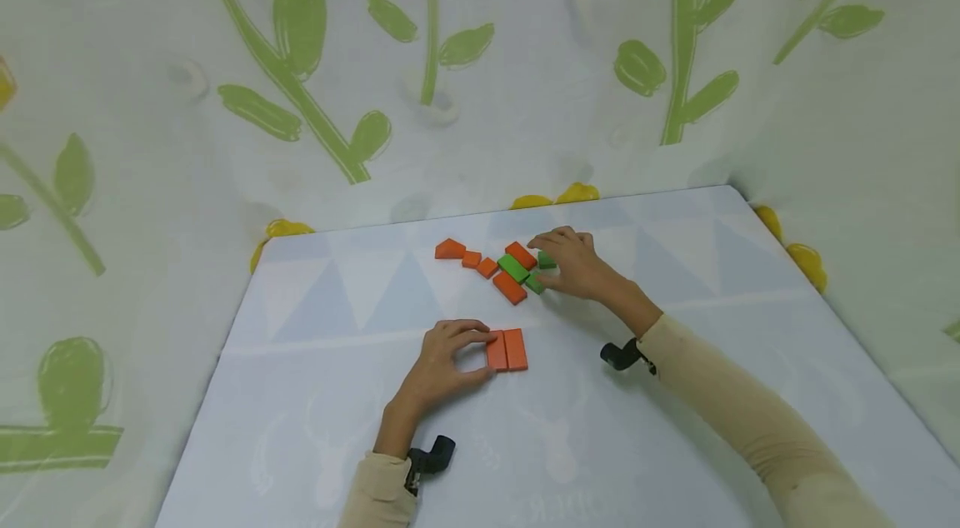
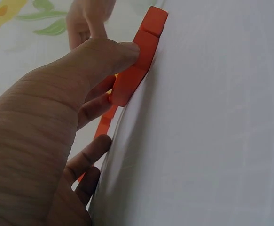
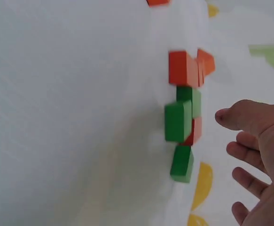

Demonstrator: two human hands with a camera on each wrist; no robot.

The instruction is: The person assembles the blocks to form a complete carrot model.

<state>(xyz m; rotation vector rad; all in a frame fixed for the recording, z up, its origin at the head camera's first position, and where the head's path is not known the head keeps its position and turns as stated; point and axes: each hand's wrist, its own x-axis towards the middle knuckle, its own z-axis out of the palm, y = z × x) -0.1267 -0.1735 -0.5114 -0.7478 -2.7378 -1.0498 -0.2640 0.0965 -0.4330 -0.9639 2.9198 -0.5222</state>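
My left hand pinches the nearer-left one of two flat orange blocks, thumb at its near end and fingers at its far end. The second orange block lies flush along its right side. In the left wrist view the thumb presses against the orange block. Farther back, my right hand hovers with spread, relaxed fingers over two small green blocks. The right wrist view shows a gap between those fingers and the nearest green block. A longer green block lies between two orange ones.
A crooked row of small orange pieces runs left from the cluster, with an orange trapezoid block at its end. All lie on a pale table patterned with triangles. Behind its far edge hangs a flower-print cloth.
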